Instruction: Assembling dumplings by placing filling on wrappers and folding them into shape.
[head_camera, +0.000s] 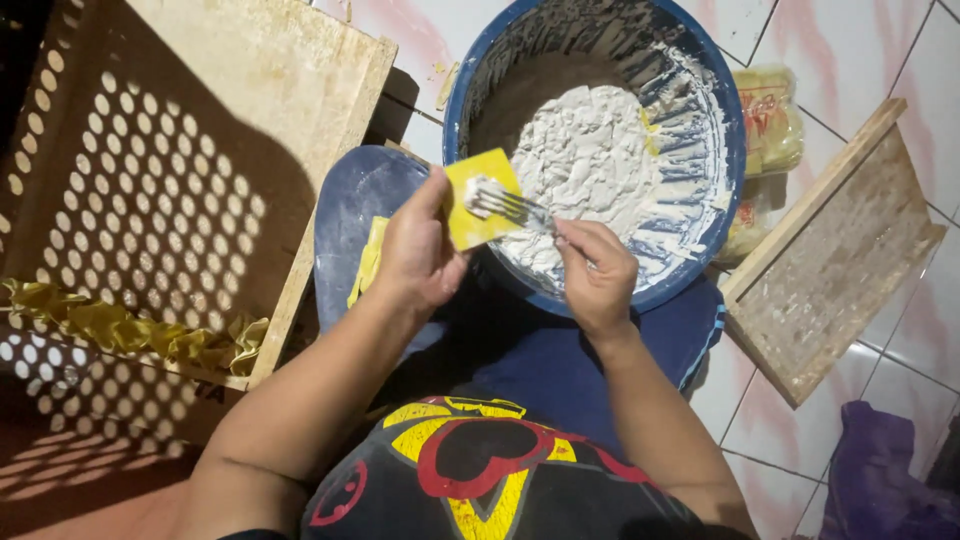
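At frame centre, the left hand (418, 255) pinches a yellow square wrapper (481, 198) flat; the right hand (598, 275) fingers grip a fork (510, 203) spreading white paste (590, 165) from the blue basin (720, 200). Keep the dab central, edges clean.

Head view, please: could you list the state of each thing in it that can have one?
Left hand: holds the yellow wrapper, flat and open.
Right hand: grips the fork, tines on the wrapper with white filling.
Blue basin: partly full of white paste, walls smeared.
Perforated tray: folded yellow pieces along its lower edge.
Wooden board: lying flat, dusted.
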